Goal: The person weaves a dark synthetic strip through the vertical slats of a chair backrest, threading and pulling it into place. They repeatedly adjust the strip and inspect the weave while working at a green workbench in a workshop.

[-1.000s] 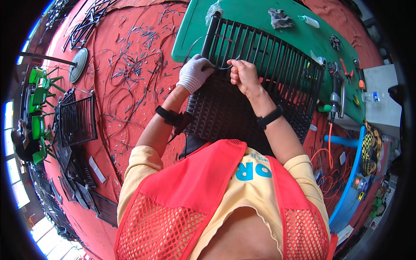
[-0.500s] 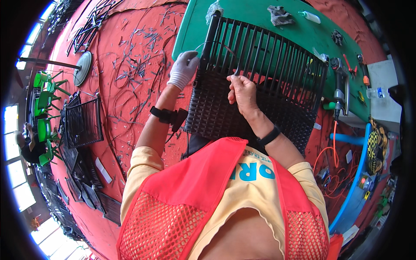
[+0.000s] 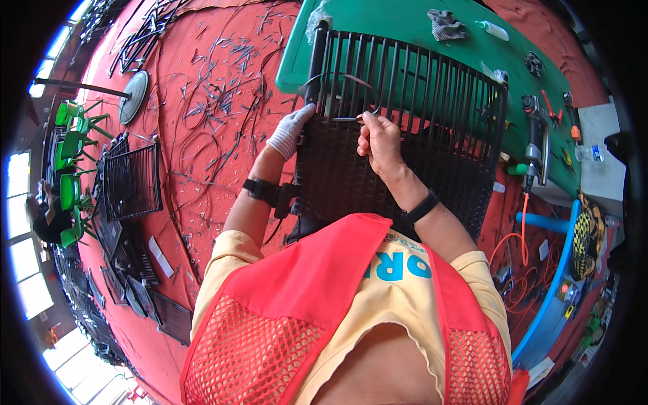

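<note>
A dark frame with slats (image 3: 412,74) leans against the green table; woven dark wicker (image 3: 337,162) covers its lower part. My right hand (image 3: 381,143), bare, pinches a thin dark strip (image 3: 345,119) in front of the slats, just above the weave. The strip's other end runs toward the frame's left post, and a dark loop arches over the slats there. My left hand (image 3: 290,131), in a pale knit glove, is at that post with its fingers pressed together. What lies between the gloved fingertips is hidden.
On the green table (image 3: 297,64) lie a grey glove (image 3: 447,25), a white bottle (image 3: 493,30), red-handled pliers (image 3: 551,108) and a power tool (image 3: 535,138) with an orange hose. Strip scraps litter the red floor (image 3: 202,162). Slatted frames (image 3: 131,182) stand left.
My left hand has moved right and down onto the post, its fingers closing together. The strip by my right hand now lies nearly level instead of pointing up. The view has shifted slightly.
</note>
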The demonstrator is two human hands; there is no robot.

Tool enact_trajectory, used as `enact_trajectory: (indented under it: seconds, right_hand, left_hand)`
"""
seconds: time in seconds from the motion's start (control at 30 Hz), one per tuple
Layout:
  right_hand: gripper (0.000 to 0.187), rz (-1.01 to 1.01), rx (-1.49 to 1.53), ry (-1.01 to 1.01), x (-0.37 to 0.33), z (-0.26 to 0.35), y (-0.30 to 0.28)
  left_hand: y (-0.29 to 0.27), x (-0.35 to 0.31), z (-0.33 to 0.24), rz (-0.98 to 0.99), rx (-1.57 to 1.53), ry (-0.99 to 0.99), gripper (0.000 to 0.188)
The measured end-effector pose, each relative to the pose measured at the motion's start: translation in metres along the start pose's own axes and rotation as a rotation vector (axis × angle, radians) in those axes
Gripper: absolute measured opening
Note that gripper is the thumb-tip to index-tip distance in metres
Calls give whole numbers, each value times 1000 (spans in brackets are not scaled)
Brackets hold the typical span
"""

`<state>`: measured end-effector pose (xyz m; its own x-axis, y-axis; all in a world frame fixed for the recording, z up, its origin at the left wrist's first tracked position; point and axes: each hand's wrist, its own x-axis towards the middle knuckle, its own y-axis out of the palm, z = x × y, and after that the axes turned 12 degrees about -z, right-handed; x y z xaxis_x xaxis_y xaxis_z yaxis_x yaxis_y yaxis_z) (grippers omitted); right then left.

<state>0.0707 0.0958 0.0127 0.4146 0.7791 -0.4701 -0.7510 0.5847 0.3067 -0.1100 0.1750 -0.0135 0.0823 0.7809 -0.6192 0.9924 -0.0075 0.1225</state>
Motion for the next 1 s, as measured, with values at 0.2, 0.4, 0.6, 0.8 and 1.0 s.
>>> enact_trajectory:
  seconds: [0.2,0.4,0.6,0.8,1.0]
  right_hand:
    - [25,113,-178,-77,3,-1,19]
    - [23,316,-240,-153,9,12,14]
    - [27,435,-230,-27,12,18,8]
    - [28,487,-178,21,18,16,5]
    - [27,506,-194,11,19,13,2]
  left_hand:
    - [-36,-4,7,-136,323,208,30]
    - [-36,4,-39,-62,491,1060,15]
    - [-13,-7,-52,269,578,757,20]
    - [-19,-8,-67,315,495,514,22]
    - [-20,-17,-76,305,457,614,21]
